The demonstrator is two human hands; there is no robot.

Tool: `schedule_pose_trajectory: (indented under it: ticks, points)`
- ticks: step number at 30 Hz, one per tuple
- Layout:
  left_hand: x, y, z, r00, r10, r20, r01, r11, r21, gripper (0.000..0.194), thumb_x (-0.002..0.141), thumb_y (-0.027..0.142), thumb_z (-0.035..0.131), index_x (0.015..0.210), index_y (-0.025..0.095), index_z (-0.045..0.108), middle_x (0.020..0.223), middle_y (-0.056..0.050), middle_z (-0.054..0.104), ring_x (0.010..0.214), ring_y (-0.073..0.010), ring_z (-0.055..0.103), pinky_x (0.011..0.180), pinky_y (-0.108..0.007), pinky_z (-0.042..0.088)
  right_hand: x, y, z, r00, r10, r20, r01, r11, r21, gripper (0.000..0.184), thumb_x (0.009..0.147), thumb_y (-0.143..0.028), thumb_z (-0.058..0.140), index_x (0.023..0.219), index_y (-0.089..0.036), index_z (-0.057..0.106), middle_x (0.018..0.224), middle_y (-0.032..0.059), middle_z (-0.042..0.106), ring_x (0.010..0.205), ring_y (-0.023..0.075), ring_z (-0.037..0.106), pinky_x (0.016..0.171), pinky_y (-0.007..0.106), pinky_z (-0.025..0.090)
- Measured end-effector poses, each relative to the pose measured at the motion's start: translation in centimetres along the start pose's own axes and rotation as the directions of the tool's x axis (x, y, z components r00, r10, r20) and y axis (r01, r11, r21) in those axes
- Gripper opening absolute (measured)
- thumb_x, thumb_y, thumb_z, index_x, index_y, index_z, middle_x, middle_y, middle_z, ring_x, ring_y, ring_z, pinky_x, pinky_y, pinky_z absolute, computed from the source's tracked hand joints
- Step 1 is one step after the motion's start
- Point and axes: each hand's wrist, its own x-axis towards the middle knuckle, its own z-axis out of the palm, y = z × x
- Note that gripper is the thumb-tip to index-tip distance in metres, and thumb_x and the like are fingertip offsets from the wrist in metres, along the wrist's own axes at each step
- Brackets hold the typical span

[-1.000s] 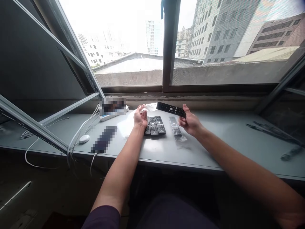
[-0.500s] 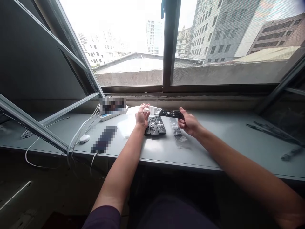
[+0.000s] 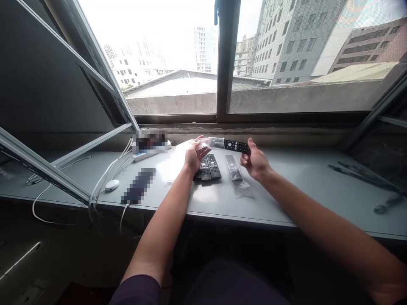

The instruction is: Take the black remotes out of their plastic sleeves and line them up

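Above the desk, a black remote control [image 3: 237, 146] lies nearly level between my hands, its left end inside a clear plastic bag [image 3: 216, 142]. My right hand [image 3: 257, 161] grips the bare right end, thumb on top. My left hand [image 3: 193, 156] holds the bag's other end, with some fingers stretched beneath it. Below, several black remotes [image 3: 205, 170] lie side by side on the desk, partly hidden by my left hand. Another remote in a clear bag [image 3: 234, 170] rests to their right.
White sheets [image 3: 170, 167] lie left of the remotes. Farther left are a power strip [image 3: 152, 150], a blurred-out dark object [image 3: 139, 186], a round white device [image 3: 112, 185] and white cables [image 3: 98, 184]. Black cables [image 3: 365, 178] lie at right. A metal frame [image 3: 95, 144] stands left, the window behind.
Both hands have shifted slightly right with the remote and bag. The bag now covers a little more of the remote, and my left fingers are more spread out.
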Motion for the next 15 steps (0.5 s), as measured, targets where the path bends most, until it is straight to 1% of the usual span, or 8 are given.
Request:
schedule_pose_trajectory:
  ticks: [2,4,7,10,12,15]
  points:
    - [-0.2,-0.1,0.2,1.0,-0.018,0.011,0.018,1.0,0.007,0.036,0.096,0.029,0.077,0.13,0.019,0.077,0.122,-0.011,0.081,0.102,-0.0222,0.08,0.104,-0.043,0.064,-0.1,-0.1,0.1,1.0,0.004,0.002,-0.004,1.0,0.0,0.057,0.095,-0.067,0.081,0.083,-0.028,0.042,0.055,-0.0072,0.043,0.046,0.0117,0.043,0.038,0.022,0.043]
    - [-0.3,-0.2,0.5,0.999,-0.031,0.03,0.03,0.998,0.047,0.041,0.091,0.029,0.085,0.129,0.018,0.077,0.122,-0.011,0.08,0.099,-0.0211,0.08,0.103,-0.041,0.065,-0.4,-0.2,0.3,0.999,0.02,0.043,-0.019,1.0,-0.013,0.055,0.096,-0.066,0.08,0.082,-0.027,0.043,0.056,-0.0063,0.045,0.046,0.0117,0.045,0.039,0.022,0.043]
    - [-0.6,-0.5,0.8,0.997,-0.042,0.07,0.035,0.994,0.104,0.043,0.088,0.025,0.088,0.129,0.018,0.077,0.117,-0.01,0.081,0.096,-0.0193,0.079,0.097,-0.037,0.066,-0.8,-0.1,0.7,0.986,0.049,0.162,-0.039,0.997,-0.064,0.05,0.098,-0.065,0.078,0.085,-0.026,0.05,0.059,-0.0035,0.052,0.05,0.0134,0.052,0.041,0.023,0.046]
    - [-0.6,-0.6,0.9,0.993,-0.041,0.107,0.031,0.994,0.102,0.042,0.088,0.025,0.088,0.128,0.018,0.076,0.113,-0.008,0.081,0.095,-0.0183,0.079,0.093,-0.033,0.066,-1.2,-0.1,1.0,0.96,0.09,0.266,-0.057,0.99,-0.127,0.041,0.103,-0.06,0.074,0.094,-0.023,0.06,0.067,0.0009,0.062,0.057,0.0167,0.062,0.043,0.024,0.049]
    - [-0.4,-0.6,0.8,0.995,-0.03,0.099,0.022,0.996,0.081,0.042,0.089,0.025,0.088,0.128,0.018,0.075,0.112,-0.008,0.082,0.094,-0.0176,0.08,0.091,-0.032,0.066,-1.3,-0.1,1.1,0.957,0.092,0.274,-0.049,0.986,-0.158,0.034,0.106,-0.055,0.071,0.099,-0.022,0.063,0.073,0.0037,0.069,0.061,0.0183,0.067,0.045,0.024,0.051]
    - [-0.1,-0.6,0.6,0.999,0.004,0.041,-0.006,0.999,0.035,0.041,0.089,0.023,0.088,0.127,0.019,0.074,0.11,-0.007,0.082,0.095,-0.0169,0.08,0.093,-0.031,0.065,-1.1,-0.3,1.0,0.98,0.015,0.197,0.023,0.982,-0.185,0.024,0.107,-0.044,0.072,0.101,-0.022,0.063,0.08,0.0053,0.076,0.062,0.0179,0.07,0.046,0.023,0.053]
